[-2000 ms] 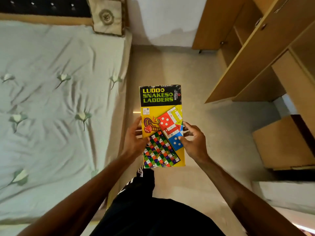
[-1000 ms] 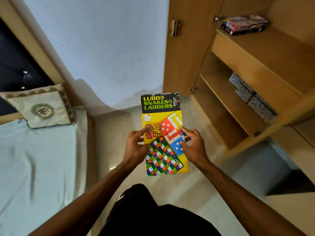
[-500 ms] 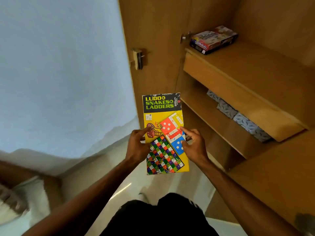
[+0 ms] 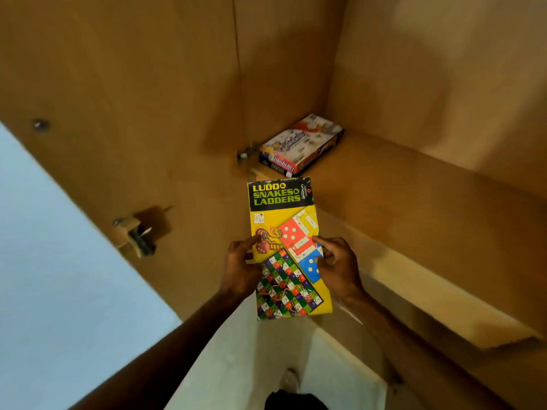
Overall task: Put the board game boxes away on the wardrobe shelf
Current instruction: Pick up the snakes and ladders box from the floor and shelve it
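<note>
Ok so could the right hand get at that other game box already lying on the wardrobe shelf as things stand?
Probably not right now. The right hand and left hand both grip the Ludo box, whose far end lies between them and the other game box. The shelf beside it looks open.
</note>
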The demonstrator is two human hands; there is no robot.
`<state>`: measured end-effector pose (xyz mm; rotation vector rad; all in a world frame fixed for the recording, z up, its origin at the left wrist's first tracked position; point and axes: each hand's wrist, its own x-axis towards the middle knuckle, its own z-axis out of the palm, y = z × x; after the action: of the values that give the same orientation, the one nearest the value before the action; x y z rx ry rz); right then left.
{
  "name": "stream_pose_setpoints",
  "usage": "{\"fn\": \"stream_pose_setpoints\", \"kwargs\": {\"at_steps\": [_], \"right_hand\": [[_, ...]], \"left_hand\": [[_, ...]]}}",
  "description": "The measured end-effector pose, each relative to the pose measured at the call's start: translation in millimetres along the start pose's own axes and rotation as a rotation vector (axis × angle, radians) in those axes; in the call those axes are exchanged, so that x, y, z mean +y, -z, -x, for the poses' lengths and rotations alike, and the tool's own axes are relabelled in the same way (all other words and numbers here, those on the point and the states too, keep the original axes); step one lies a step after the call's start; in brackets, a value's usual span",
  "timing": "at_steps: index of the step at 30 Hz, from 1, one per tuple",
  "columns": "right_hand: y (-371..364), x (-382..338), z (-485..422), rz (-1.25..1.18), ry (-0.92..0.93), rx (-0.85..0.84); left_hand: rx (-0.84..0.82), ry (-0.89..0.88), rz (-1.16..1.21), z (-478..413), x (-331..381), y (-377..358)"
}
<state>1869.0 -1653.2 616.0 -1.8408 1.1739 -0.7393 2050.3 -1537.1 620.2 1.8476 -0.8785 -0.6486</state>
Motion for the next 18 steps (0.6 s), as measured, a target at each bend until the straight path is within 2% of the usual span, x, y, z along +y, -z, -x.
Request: {"fn": "stream_pose_setpoints", "kwargs": {"at_steps": [5,10,18], "right_hand": [[18,0,-117,0.033,0.026,0.035],[21,-5,-220,-0.041,-0.032,0.095],[22,-16,-359,0.009,-0.073,0.202]], "left_hand": [[0.027,-0.025,0.037,-106,39,-34],[0.009,-0.061,0.047,-216,67,-55],[-0.211,-0.086,0.092,-378,100,-72]]}}
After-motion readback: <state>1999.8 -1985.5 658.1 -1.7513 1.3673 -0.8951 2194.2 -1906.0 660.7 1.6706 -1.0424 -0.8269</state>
